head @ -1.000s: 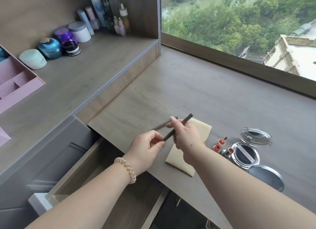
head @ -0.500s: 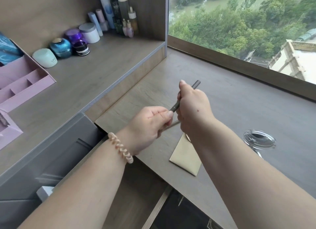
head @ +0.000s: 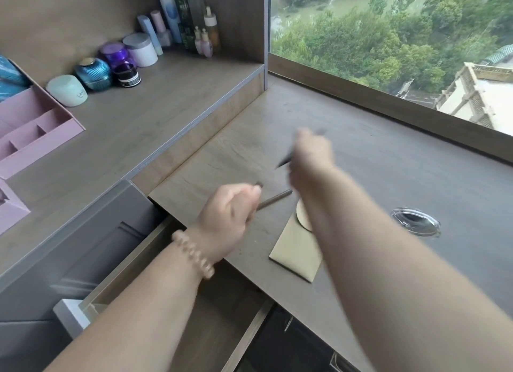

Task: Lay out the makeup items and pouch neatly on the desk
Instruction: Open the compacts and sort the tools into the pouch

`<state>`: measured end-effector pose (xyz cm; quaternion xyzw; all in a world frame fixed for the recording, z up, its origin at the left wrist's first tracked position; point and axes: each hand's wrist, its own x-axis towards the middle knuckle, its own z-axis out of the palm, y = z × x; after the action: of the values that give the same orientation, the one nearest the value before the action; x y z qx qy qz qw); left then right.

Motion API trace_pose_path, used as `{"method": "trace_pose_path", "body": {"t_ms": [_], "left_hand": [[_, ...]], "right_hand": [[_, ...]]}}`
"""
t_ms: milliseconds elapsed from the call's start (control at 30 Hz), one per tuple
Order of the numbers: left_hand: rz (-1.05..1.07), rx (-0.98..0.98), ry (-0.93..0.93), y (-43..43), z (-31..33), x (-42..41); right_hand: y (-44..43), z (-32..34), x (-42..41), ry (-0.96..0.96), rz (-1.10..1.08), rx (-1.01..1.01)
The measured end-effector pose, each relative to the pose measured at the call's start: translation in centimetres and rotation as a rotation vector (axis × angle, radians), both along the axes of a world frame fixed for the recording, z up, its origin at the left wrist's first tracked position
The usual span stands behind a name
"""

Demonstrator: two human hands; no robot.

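Observation:
Over the desk (head: 388, 177), my right hand (head: 312, 156) is blurred and closed on a thin dark makeup pencil (head: 284, 160) whose tip points down-left. Nearer the front edge, my left hand (head: 229, 216) grips a second brown pencil (head: 274, 199) that sticks out to the right. A beige pouch (head: 295, 249) lies flat on the desk under my right forearm, partly covered by it. To the right, the clear lid of an open compact (head: 416, 221) shows; the other makeup items are hidden behind my arm.
A drawer (head: 133, 277) stands open under my left arm. On the raised shelf (head: 138, 127) to the left are several jars and bottles (head: 133, 58) and a pink organiser (head: 33, 138). A window sill (head: 388, 108) borders the desk at the back.
The two pencils were held together; now my hands have parted, the right one lifting its pencil up and away while the left keeps the other low. The view shifted left.

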<state>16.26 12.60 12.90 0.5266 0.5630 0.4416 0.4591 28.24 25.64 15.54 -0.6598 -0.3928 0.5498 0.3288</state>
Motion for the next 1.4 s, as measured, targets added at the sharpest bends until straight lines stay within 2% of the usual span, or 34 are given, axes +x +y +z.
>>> {"method": "trace_pose_path", "body": {"t_ms": [33, 67, 133, 200, 267, 333, 400, 433, 533, 600, 700, 900, 967, 1033, 1200, 1300, 1400], "left_hand": [[-0.02, 0.049, 0.129, -1.4, -0.3, -0.9], [0.007, 0.033, 0.164, -2.8, -0.7, -1.9], [0.106, -0.127, 0.047, -4.2, -1.8, -3.3], [0.187, -0.279, -0.011, -3.7, -3.7, -3.0], [0.233, -0.352, 0.049, -1.8, -5.0, -1.9], [0.253, -0.377, 0.193, 0.4, -5.4, -1.2], [0.267, -0.394, 0.35, 2.1, -6.1, -1.2], [0.259, -0.408, 0.426, 2.7, -6.4, -1.1], [0.171, -0.45, 0.661, 3.6, -7.8, -0.5], [0.112, -0.455, 0.774, 3.6, -8.7, 0.1], [0.049, -0.422, 0.92, 3.7, -9.8, 0.7], [0.061, -0.308, 1.074, 3.8, -9.7, 1.4], [0.192, -0.244, 1.036, 4.0, -9.5, 0.8], [0.266, -0.265, 1.003, 4.5, -9.9, 0.0], [0.182, -0.369, 0.972, 5.8, -10.9, -0.6], [0.19, -0.319, 0.952, 5.9, -10.3, -0.7], [0.194, -0.203, 0.846, 5.6, -7.8, -1.0]], "right_hand": [[1.6, 0.2, 2.2, -0.068, -0.069, 0.036], [3.3, 0.7, 4.5, -0.053, -0.177, 0.066], [5.7, 1.9, 7.8, -0.015, -0.352, 0.125], [6.7, 2.0, 7.4, -0.059, -0.303, 0.176], [5.5, 1.6, 4.7, -0.15, -0.098, 0.3], [3.3, -0.7, 2.5, -0.419, 0.142, 0.481], [0.2, -3.4, 1.4, -0.819, 0.428, 0.637], [-1.3, -4.7, 1.2, -0.961, 0.561, 0.713], [-4.9, -8.5, 1.2, -1.166, 0.903, 0.753], [-6.1, -10.3, 1.4, -1.199, 0.992, 0.692], [-6.6, -11.5, 1.2, -1.185, 1.008, 0.64], [-6.3, -11.1, 1.6, -1.175, 0.98, 0.678], [-6.1, -10.5, 1.8, -1.154, 0.952, 0.704], [-5.9, -10.0, 1.9, -1.132, 0.92, 0.726], [-5.9, -9.4, 2.1, -1.137, 0.855, 0.737], [-5.7, -9.2, 2.4, -1.143, 0.795, 0.728], [-5.1, -9.1, 2.6, -1.111, 0.745, 0.903]]}}
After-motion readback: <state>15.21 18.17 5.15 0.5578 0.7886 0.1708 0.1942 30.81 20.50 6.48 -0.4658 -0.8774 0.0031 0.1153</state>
